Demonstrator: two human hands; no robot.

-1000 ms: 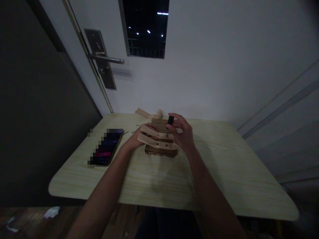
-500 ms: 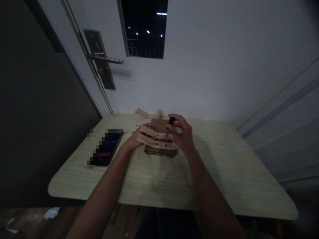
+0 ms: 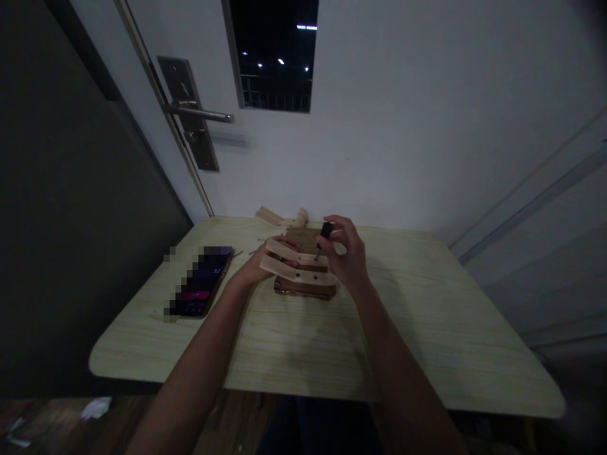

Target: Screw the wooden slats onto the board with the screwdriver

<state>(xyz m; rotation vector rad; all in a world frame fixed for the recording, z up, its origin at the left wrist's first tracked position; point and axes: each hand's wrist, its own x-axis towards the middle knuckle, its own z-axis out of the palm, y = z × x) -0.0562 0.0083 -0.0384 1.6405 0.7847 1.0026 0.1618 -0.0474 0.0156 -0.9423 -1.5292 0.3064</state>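
A small wooden assembly (image 3: pixel 303 283) of a dark base and pale slats sits on the table (image 3: pixel 332 341). My left hand (image 3: pixel 256 268) grips the left ends of the pale slats (image 3: pixel 296 273), fingers closed on them. My right hand (image 3: pixel 345 253) pinches a short black-handled screwdriver (image 3: pixel 324 232) upright, its tip down on a slat near the right end.
A phone (image 3: pixel 202 289) with a lit screen lies to the left of the assembly. More pale wooden pieces (image 3: pixel 282 218) lie at the table's far edge against the wall. A door with a metal lever handle (image 3: pixel 199 115) stands at the back left. Small screws lie near the phone.
The view has shifted slightly. My right fingers have shifted a little on the screwdriver handle; both hands stay at the assembly.
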